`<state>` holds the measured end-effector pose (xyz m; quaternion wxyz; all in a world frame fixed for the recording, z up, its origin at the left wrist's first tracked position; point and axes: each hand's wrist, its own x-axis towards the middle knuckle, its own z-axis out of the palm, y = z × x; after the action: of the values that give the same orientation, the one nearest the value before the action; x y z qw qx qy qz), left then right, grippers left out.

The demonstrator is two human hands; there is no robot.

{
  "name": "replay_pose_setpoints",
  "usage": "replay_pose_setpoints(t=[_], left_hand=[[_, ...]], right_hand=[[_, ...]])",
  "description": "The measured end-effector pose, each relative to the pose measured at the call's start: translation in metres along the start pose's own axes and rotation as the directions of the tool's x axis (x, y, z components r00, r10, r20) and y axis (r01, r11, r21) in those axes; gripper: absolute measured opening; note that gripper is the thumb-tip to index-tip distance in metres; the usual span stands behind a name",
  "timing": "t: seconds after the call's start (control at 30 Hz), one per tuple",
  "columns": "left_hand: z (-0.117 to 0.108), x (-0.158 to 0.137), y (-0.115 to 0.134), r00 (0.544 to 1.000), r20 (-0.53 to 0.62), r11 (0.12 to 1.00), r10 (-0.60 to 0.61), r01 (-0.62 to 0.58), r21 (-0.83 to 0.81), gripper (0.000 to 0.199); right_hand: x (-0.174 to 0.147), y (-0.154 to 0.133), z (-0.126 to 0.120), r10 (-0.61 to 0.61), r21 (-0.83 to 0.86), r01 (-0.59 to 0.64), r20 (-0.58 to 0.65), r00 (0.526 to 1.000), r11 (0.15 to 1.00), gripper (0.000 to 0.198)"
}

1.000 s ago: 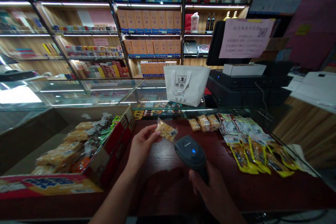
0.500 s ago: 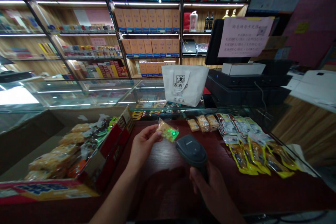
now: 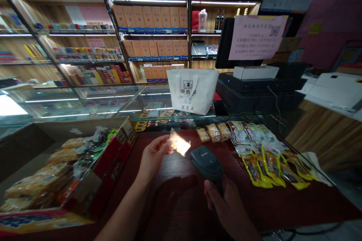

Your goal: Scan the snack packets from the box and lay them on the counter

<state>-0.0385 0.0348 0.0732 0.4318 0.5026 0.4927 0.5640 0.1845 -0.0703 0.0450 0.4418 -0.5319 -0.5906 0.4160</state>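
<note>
Between thumb and fingers, my left hand (image 3: 154,156) pinches a small clear-wrapped snack packet (image 3: 179,143), brightly lit by white light. My right hand (image 3: 226,203) is wrapped round the handle of a dark grey barcode scanner (image 3: 207,161), whose head faces the packet with a small gap between them. Behind the scanner lie a few wrapped biscuit-like packets (image 3: 214,132). To their right are several silver-backed pouches (image 3: 250,132) and, nearer me, yellow-edged clear snack pouches (image 3: 271,163). All of these rest on the dark red-brown tabletop (image 3: 169,203).
At left stands an open cardboard box (image 3: 113,158) with wrapped snacks inside. A white paper bag (image 3: 194,92) stands on the glass counter (image 3: 113,99). Behind the pouches is a black monitor (image 3: 224,45) with a paper sign on it. Stocked shelves (image 3: 152,35) line the back wall.
The green light spot on the packet has given way to bright white light. The view has shifted slightly, moving the surroundings left; both hands keep nearly the same pose.
</note>
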Motion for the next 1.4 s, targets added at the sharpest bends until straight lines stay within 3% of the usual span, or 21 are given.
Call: replay_pose_setpoints(t=[0.13,0.2,0.33,0.6,0.87,1.17,1.3,1.4], left_hand=[[0.01,0.022,-0.019,0.997,0.068,0.999,-0.031,0.029,0.027,0.051],[0.019,0.038,-0.033,0.99,0.096,0.994,-0.107,0.105,0.028,0.048],[0.049,0.073,-0.058,0.949,0.153,0.96,-0.276,0.28,-0.01,0.034],[0.108,0.139,-0.077,0.876,0.26,0.908,-0.406,0.418,0.009,0.021],[0.127,0.163,-0.09,0.816,0.281,0.862,-0.505,0.49,0.129,0.035],[0.128,0.163,-0.087,0.846,0.241,0.879,-0.476,0.453,0.148,0.037],[0.113,0.147,-0.077,0.912,0.151,0.922,-0.382,0.366,0.123,0.035],[0.088,0.117,-0.069,0.963,0.068,0.962,-0.259,0.251,0.112,0.039]], right_hand=[[0.003,0.006,-0.003,0.025,0.048,-0.025,-0.008,1.0,0.999,0.049],[0.004,0.009,-0.004,0.047,0.101,-0.045,-0.022,0.999,0.994,0.049],[0.005,0.016,-0.01,0.102,0.188,-0.088,-0.063,0.993,0.978,0.054],[0.004,0.022,-0.018,0.165,0.19,-0.139,-0.131,0.978,0.972,0.058],[0.0,0.017,-0.018,0.196,0.222,-0.154,-0.178,0.964,0.963,0.059],[-0.003,0.019,-0.016,0.194,0.219,-0.154,-0.177,0.965,0.964,0.06],[-0.008,0.019,-0.016,0.2,0.189,-0.167,-0.169,0.965,0.968,0.064],[-0.011,0.025,-0.016,0.216,0.145,-0.193,-0.166,0.962,0.971,0.068]])
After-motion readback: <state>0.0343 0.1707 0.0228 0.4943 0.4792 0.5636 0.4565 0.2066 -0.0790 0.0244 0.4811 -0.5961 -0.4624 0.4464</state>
